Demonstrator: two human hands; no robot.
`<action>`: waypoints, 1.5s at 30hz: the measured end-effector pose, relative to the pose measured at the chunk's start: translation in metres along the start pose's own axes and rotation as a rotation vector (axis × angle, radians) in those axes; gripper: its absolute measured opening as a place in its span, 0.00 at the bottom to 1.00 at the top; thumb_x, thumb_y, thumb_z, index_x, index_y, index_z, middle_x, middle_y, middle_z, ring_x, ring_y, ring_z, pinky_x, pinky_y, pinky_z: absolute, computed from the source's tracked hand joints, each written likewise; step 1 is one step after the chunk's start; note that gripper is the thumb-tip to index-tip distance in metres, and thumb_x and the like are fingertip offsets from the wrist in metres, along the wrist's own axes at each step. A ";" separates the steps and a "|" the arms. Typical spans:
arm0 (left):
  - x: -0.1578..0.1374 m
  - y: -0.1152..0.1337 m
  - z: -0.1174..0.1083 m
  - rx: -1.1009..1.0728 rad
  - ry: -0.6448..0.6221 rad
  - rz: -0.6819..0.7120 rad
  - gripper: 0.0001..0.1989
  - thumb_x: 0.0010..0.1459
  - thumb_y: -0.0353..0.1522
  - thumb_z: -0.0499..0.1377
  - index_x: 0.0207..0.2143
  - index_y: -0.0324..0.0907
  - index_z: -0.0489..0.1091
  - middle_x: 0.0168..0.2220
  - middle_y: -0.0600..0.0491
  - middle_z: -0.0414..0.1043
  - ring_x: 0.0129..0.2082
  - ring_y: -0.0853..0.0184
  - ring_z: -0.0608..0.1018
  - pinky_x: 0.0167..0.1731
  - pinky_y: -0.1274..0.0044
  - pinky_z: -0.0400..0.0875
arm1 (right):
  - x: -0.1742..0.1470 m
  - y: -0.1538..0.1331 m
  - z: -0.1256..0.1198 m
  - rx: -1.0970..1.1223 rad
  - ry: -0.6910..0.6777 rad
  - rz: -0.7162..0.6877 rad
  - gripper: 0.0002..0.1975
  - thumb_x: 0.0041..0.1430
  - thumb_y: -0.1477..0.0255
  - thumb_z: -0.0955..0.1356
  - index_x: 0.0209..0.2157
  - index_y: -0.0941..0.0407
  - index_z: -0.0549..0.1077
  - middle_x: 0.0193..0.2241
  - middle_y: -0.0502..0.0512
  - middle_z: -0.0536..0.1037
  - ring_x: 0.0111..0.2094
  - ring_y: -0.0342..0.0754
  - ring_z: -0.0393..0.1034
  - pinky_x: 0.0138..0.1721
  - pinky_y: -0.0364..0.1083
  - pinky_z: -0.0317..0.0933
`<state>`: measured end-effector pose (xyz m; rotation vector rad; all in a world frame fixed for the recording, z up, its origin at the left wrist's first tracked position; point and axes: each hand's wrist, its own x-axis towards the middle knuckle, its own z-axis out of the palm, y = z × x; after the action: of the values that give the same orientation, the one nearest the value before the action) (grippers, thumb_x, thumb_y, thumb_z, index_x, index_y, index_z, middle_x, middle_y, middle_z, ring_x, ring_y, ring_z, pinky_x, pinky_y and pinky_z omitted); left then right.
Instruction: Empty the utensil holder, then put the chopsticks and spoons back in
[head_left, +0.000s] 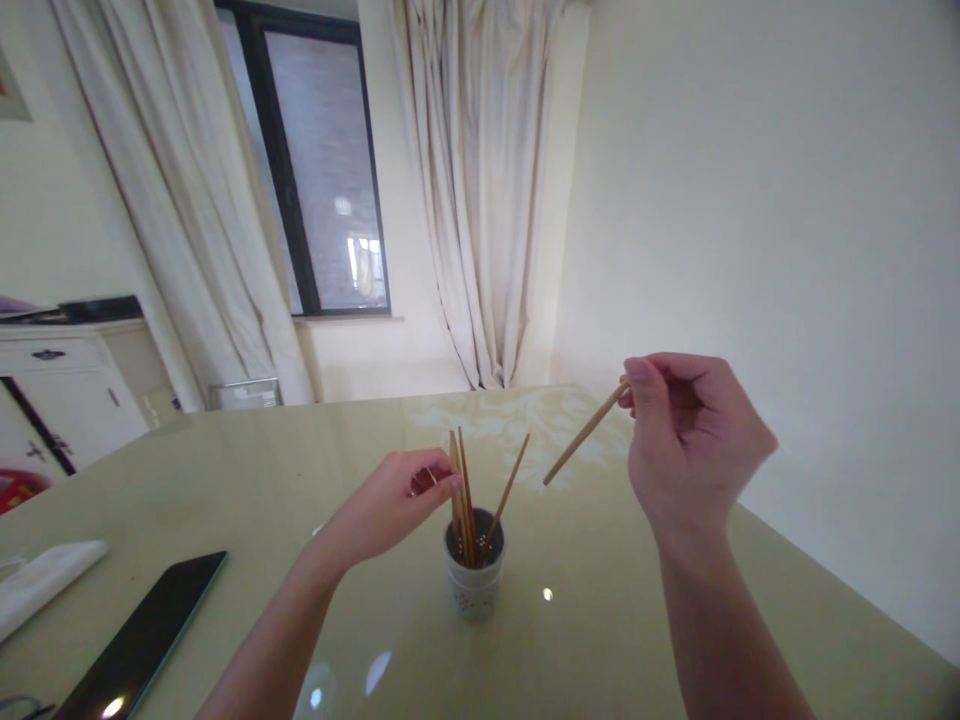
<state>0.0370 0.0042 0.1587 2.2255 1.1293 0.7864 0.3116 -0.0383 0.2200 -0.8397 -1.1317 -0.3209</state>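
Pinching one chopstick [585,433] by its upper end between thumb and fingertips, the right hand [686,440] hangs above the table [247,480], near its right edge, with the stick slanting down and left toward the cup [475,580] but well clear of it. The left hand [397,505] is closed on a bundle of chopsticks [461,490] that stands in the cup, fingertips gripping them near their tops. One more stick [508,490] leans apart from the bundle, tilted right against the cup's rim. The cup, white with small dots, stands upright around the middle of the table, between the two forearms. Toward the left edge lie a dark tablet [142,635] flat on the surface and, beyond it, a white cloth [45,580]. Curtains [480,190] and a window [315,170] fill the wall behind the far edge.
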 end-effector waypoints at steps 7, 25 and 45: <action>-0.001 -0.002 -0.004 -0.008 -0.006 0.006 0.19 0.70 0.48 0.57 0.34 0.44 0.76 0.30 0.57 0.75 0.30 0.68 0.74 0.31 0.77 0.65 | -0.006 -0.006 0.009 0.158 -0.230 0.171 0.11 0.69 0.61 0.74 0.37 0.54 0.79 0.25 0.48 0.80 0.23 0.44 0.74 0.26 0.42 0.68; 0.002 -0.054 -0.019 0.374 0.179 -0.309 0.18 0.69 0.44 0.54 0.38 0.44 0.78 0.37 0.50 0.84 0.38 0.59 0.83 0.39 0.72 0.70 | -0.048 0.018 0.061 -0.105 -0.944 0.263 0.07 0.69 0.75 0.73 0.35 0.55 0.82 0.29 0.51 0.86 0.30 0.49 0.83 0.37 0.45 0.67; -0.003 -0.114 0.026 0.737 -0.123 -0.630 0.10 0.64 0.27 0.57 0.41 0.42 0.79 0.49 0.39 0.83 0.50 0.50 0.85 0.45 0.65 0.76 | -0.031 0.084 0.059 0.183 -0.153 0.431 0.21 0.69 0.52 0.68 0.33 0.56 0.78 0.25 0.49 0.75 0.24 0.44 0.62 0.27 0.44 0.54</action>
<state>-0.0073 0.0559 0.0637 2.1556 2.1431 -0.0561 0.3111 0.0549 0.1672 -0.9304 -1.0705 0.2038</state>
